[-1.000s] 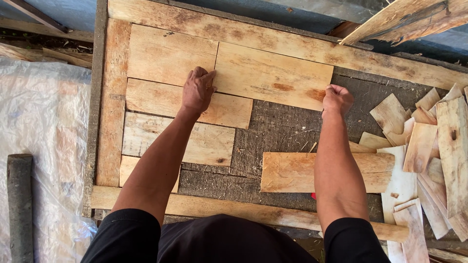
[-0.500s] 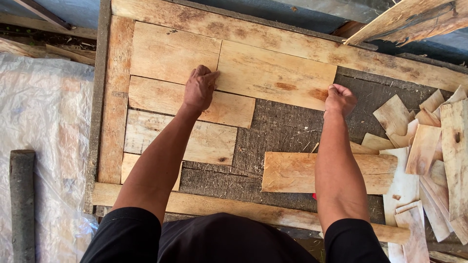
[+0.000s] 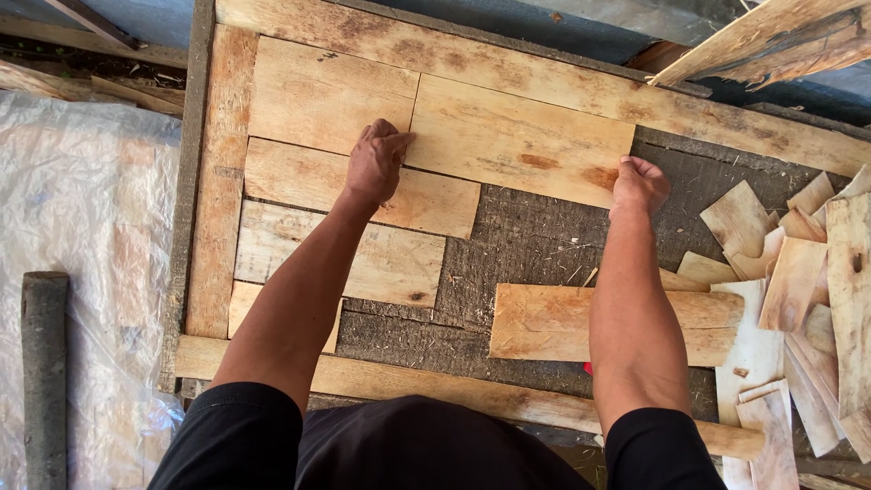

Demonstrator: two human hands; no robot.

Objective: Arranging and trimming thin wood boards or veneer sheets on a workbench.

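A pale wooden board (image 3: 522, 136) with a reddish knot lies in the top row inside a wooden frame (image 3: 210, 181). My left hand (image 3: 376, 161) rests curled at the board's lower left corner, where it meets the neighbouring board (image 3: 327, 91). My right hand (image 3: 640, 184) grips the board's lower right corner with bent fingers. Below my left hand lie two more fitted boards (image 3: 435, 200), (image 3: 390, 263). A loose board (image 3: 544, 322) lies on the dark bed under my right forearm.
Dark rough base (image 3: 535, 240) shows between the fitted boards. A heap of thin wood offcuts (image 3: 798, 281) lies at the right. Clear plastic sheet (image 3: 82, 245) covers the ground at the left, with a grey post (image 3: 44, 363) beside it. Planks (image 3: 771, 36) lean at the top right.
Both hands have stayed on the top board's lower corners. The board has shifted slightly, closing against the neighbouring board on the left.
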